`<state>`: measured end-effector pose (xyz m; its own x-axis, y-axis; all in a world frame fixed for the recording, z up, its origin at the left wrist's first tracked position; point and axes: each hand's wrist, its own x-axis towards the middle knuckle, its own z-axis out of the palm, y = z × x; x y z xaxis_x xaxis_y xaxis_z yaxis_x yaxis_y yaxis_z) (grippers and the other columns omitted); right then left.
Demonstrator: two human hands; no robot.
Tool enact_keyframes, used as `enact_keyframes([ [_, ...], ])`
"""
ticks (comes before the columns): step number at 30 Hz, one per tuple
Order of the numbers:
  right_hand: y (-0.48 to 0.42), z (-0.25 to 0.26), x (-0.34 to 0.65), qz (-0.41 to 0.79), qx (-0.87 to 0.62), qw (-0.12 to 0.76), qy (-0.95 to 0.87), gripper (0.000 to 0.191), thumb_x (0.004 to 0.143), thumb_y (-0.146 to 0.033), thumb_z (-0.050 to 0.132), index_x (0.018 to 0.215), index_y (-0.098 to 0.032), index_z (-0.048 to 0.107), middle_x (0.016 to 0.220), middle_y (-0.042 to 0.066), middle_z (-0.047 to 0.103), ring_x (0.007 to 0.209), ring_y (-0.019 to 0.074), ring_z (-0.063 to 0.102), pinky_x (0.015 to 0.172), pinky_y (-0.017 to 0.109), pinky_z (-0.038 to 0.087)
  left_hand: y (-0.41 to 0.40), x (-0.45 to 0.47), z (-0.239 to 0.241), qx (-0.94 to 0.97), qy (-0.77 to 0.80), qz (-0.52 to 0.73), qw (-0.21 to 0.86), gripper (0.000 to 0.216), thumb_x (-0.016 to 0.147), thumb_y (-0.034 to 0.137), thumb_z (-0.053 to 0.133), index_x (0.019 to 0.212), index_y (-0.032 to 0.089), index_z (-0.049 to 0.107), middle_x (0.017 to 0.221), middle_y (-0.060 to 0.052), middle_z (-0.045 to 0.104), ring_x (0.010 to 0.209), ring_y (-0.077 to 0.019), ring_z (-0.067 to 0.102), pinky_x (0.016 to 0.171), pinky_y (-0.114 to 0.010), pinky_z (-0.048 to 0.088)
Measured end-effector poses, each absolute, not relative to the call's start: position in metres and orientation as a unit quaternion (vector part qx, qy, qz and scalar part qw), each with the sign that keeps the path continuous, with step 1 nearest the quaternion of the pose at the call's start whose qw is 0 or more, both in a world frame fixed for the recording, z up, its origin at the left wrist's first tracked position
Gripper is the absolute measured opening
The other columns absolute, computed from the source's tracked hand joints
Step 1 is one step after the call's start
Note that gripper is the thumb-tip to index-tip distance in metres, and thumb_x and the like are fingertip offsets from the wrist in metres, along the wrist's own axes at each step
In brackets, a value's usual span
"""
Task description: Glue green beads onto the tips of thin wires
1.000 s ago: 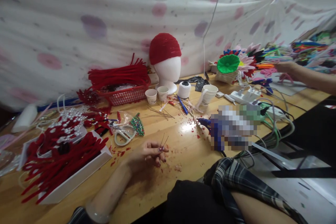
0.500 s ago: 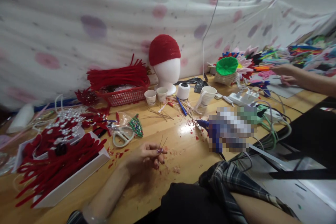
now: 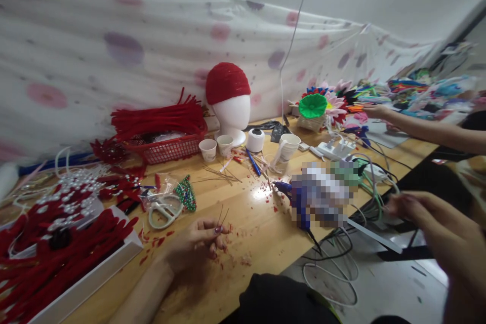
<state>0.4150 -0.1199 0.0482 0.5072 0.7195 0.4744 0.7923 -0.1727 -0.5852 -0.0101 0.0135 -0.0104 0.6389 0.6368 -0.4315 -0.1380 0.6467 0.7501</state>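
My left hand (image 3: 195, 245) rests low over the near part of the table, thumb and fingertips pinched together. Two thin wires (image 3: 223, 216) stick up from that pinch. At the far right, raised beyond the table edge, is my right hand (image 3: 440, 230). Its thumb and forefinger are pressed together; whether a fine thing lies between them I cannot make out. Between the hands a blue glue gun (image 3: 305, 210) lies on the table, its nozzle pointing left, partly behind a blurred patch. Red scraps (image 3: 246, 259) are scattered beside my left hand.
White-handled scissors (image 3: 165, 211), a bag of green beads (image 3: 187, 193) and a box (image 3: 125, 248) of red fuzzy stems are at left. Behind stand a red basket (image 3: 172, 151), a foam head (image 3: 234, 115), paper cups (image 3: 207, 150) and a thread spool (image 3: 255, 140). Another person's arm (image 3: 413, 126) reaches in at right.
My right hand has come up into view at the far right, where only a plaid sleeve and forearm showed low down. My left hand keeps its pinch on the wires. The view has shifted rightward.
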Motion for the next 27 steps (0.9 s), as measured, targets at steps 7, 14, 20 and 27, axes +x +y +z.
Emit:
enact_keyframes([
  [7,-0.015,0.028,0.446,-0.128,-0.732,0.126,-0.657,0.064,0.083,-0.046,0.051,0.139,-0.017,0.039,0.117,0.017,0.065,0.116,0.0390,0.052,0.094,0.053,0.037,0.013,-0.009,-0.005,0.346,0.375,0.251,0.823,0.041,0.043,0.039,0.091,0.069,0.011,0.075,0.051,-0.004,0.065,0.038,-0.0042,0.050,0.040,-0.014,0.038],
  [14,-0.005,-0.013,0.459,-0.139,-0.771,0.057,-0.619,0.076,0.084,-0.056,0.041,0.147,-0.018,0.022,0.117,0.015,0.066,0.124,0.0433,0.041,0.094,0.063,0.029,0.012,-0.007,-0.003,0.332,0.398,0.250,0.818,0.042,0.039,0.039,0.092,0.066,0.011,0.074,0.048,-0.003,0.064,0.036,-0.0031,0.048,0.039,-0.013,0.038],
  [20,0.000,-0.018,0.461,-0.145,-0.763,0.048,-0.628,0.078,0.085,-0.057,0.040,0.147,-0.015,0.021,0.116,0.018,0.067,0.122,0.0426,0.044,0.094,0.062,0.031,0.014,-0.009,-0.010,0.338,0.377,0.252,0.825,0.037,0.047,0.037,0.091,0.069,0.012,0.075,0.052,-0.004,0.066,0.037,-0.0035,0.048,0.040,-0.014,0.039],
  [27,0.011,-0.022,0.457,-0.141,-0.786,0.077,-0.598,0.078,0.083,-0.060,0.044,0.141,-0.010,0.031,0.121,0.022,0.061,0.115,0.0439,0.049,0.090,0.055,0.037,0.016,-0.011,-0.017,0.336,0.364,0.258,0.829,0.034,0.054,0.034,0.088,0.073,0.010,0.073,0.054,-0.005,0.066,0.039,-0.0046,0.049,0.041,-0.015,0.038],
])
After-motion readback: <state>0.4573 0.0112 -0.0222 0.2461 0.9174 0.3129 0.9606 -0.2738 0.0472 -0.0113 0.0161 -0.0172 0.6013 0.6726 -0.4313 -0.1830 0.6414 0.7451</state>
